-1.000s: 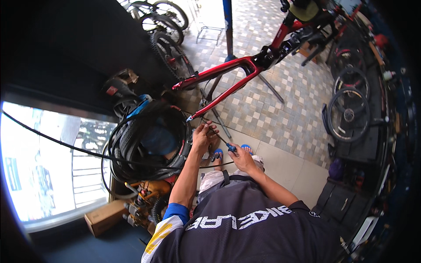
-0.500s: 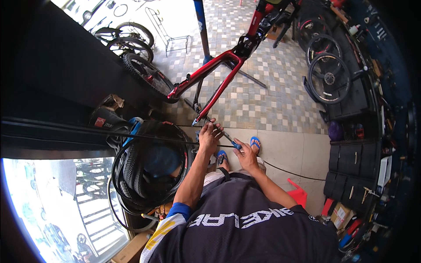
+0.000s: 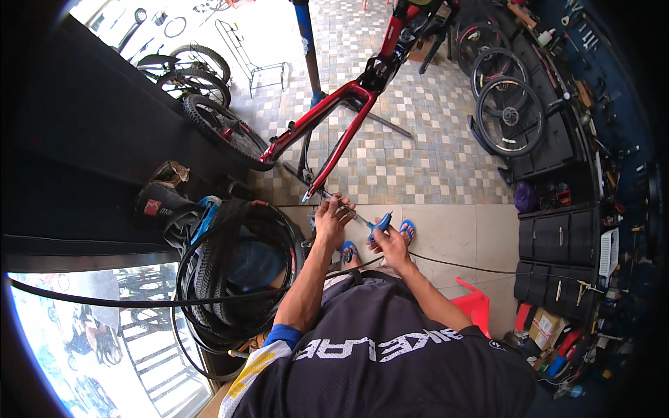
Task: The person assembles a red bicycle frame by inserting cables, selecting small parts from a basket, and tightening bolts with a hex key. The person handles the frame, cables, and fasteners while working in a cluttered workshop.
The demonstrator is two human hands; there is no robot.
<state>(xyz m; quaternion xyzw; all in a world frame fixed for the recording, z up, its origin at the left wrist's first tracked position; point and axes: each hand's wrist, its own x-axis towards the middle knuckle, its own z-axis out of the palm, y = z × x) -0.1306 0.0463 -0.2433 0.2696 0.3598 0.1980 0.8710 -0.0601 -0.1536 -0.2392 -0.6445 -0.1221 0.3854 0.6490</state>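
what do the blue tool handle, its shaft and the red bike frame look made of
Blue tool handle: probably moulded plastic, given its even colour and rounded shape.
Shaft: likely bare metal, from its silvery-grey look.
Red bike frame: glossy painted or lacquered finish, shown by bright highlights; the material underneath could be metal or carbon.

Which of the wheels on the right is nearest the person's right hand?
The front wheel: it shows whole and stands closest to the right hand, while the middle wheel and back wheel are partly hidden.
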